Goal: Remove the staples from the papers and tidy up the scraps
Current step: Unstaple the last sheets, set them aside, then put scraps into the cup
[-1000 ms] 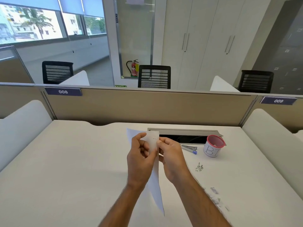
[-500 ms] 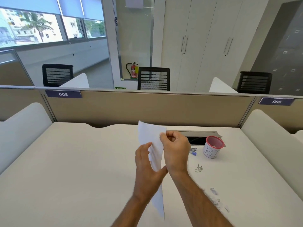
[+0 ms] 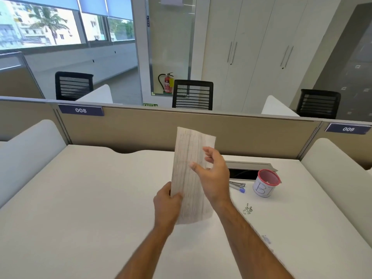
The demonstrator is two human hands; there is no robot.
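Note:
A lined sheet of paper stands upright above the white desk. My left hand pinches its lower left edge. My right hand hovers at the sheet's right side with its fingers spread and nothing in it. A small heap of pulled staples lies on the desk to the right. Behind it stands a white cup with a red rim, marked in pen. A staple remover with a blue tip lies to the left of the cup. Paper scraps lie near my right forearm.
A beige partition closes the back of the desk, with white side dividers at left and right. An open cable hatch sits behind the cup. Black chairs stand beyond the partition.
The paper has turned from edge-on to face me and risen. My right hand let go of its top and opened. My left hand slid down to the lower edge.

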